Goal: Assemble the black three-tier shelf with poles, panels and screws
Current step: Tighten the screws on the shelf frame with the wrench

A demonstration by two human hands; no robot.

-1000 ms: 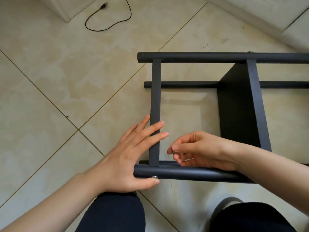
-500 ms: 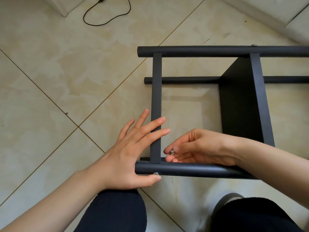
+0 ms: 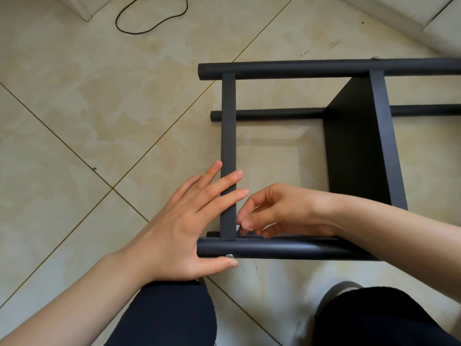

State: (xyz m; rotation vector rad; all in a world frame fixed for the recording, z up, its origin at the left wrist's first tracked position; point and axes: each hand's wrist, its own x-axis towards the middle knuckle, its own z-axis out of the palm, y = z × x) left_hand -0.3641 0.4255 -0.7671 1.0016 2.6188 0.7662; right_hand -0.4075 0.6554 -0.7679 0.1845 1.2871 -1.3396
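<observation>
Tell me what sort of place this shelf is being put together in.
Probably a room in a home, with the work done on the floor: glossy beige floor tiles with thin gold grout lines, a loose black cable lying near a white wall base.

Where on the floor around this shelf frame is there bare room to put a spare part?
Free: tiles left of the end panel, below the black cable; also the floor framed between that panel and the middle panel. Crowded: the near pole, where the left hand and right hand meet.
</observation>
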